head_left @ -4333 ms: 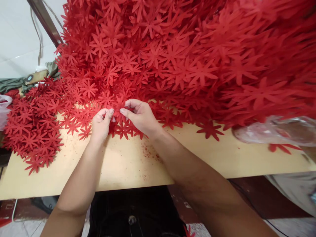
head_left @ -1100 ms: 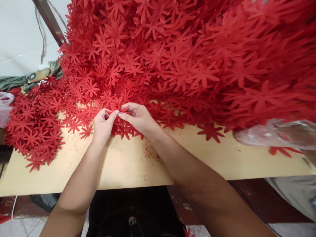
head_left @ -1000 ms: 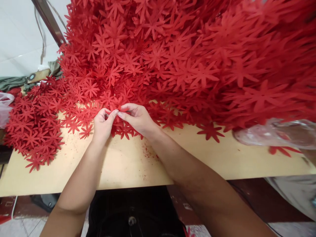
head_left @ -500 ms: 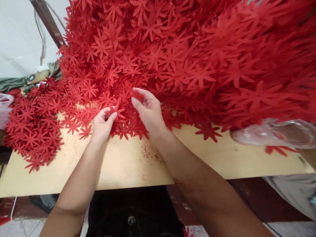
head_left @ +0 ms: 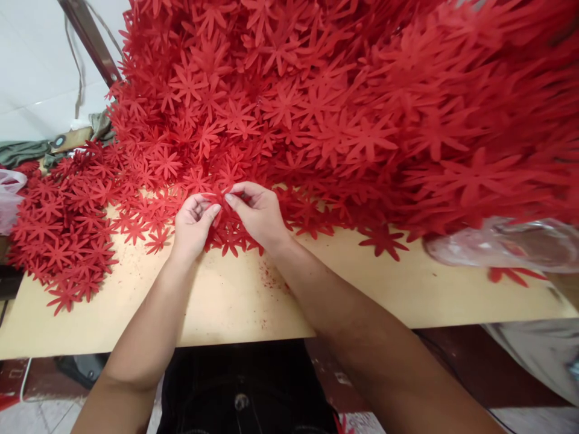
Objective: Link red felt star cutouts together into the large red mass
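Close together at the front of a big heap of red flower-shaped cutouts (head_left: 280,108), my two hands pinch a red flower cutout (head_left: 219,196) between them. My left hand (head_left: 192,223) has thumb and fingers closed on its left side. From the right, my right hand (head_left: 257,214) grips its petals with thumb and forefinger, palm turned inward. The fingers hide part of the cutout, and it blends with the red ones behind. Loose cutouts lie on the pale table just beneath and behind both hands.
A smaller pile of red cutouts (head_left: 63,235) spreads over the left of the pale wooden table (head_left: 226,313). A clear plastic bag (head_left: 506,244) lies at right, a whitish bag (head_left: 9,202) at far left. Green cloth (head_left: 22,154) sits at the back left.
My right hand has come down and left from the heap to meet my left hand at the flower cutout. My left hand has stayed almost in place.
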{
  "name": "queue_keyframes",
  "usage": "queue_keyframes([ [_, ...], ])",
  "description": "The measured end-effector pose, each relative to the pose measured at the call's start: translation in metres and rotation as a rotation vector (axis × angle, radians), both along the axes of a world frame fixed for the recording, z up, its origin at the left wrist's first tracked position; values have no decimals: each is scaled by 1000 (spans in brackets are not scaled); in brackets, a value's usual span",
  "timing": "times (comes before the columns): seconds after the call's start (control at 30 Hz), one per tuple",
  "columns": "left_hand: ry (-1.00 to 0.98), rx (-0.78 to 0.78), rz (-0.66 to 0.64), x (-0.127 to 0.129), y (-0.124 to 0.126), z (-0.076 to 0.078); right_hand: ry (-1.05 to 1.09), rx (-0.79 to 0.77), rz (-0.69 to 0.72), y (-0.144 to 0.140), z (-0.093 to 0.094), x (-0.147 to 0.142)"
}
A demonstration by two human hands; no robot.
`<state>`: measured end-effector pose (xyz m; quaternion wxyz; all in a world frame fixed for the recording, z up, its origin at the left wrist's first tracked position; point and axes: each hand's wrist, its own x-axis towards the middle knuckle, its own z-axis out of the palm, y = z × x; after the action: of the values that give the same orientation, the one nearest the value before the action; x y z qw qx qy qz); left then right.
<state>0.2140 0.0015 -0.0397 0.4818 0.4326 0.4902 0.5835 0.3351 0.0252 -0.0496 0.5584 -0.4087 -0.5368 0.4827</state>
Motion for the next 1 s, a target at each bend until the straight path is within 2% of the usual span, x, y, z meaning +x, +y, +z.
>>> queue_keyframes([
  [0.13,61,10,-23,-2,1,-1,45,-81,-88,7,4,11],
  [0.23,167,26,-4,-2,1,-5,2,-41,-167,11,1,19],
  [0.33,298,54,42,-2,-4,-9,-119,116,-306,12,-7,22],
  [0.43,465,162,66,-4,-9,-9,-281,313,-340,11,-14,21],
  [0.53,602,199,116,-9,-14,-4,-439,506,-412,10,-17,22],
  [0.6,688,224,137,-17,-14,3,-503,571,-436,9,-18,22],
  [0.7,795,260,179,-46,-6,18,-568,565,-420,8,-16,23],
  [0.83,990,215,346,-121,17,40,-622,553,-407,8,-15,23],
  [0.87,1192,104,417,-142,21,44,-630,565,-414,8,-15,23],
  [0.93,1504,-187,472,-177,26,49,-644,606,-432,9,-15,23],
  [1.0,1671,-420,430,-199,26,49,-656,643,-448,9,-15,23],
])
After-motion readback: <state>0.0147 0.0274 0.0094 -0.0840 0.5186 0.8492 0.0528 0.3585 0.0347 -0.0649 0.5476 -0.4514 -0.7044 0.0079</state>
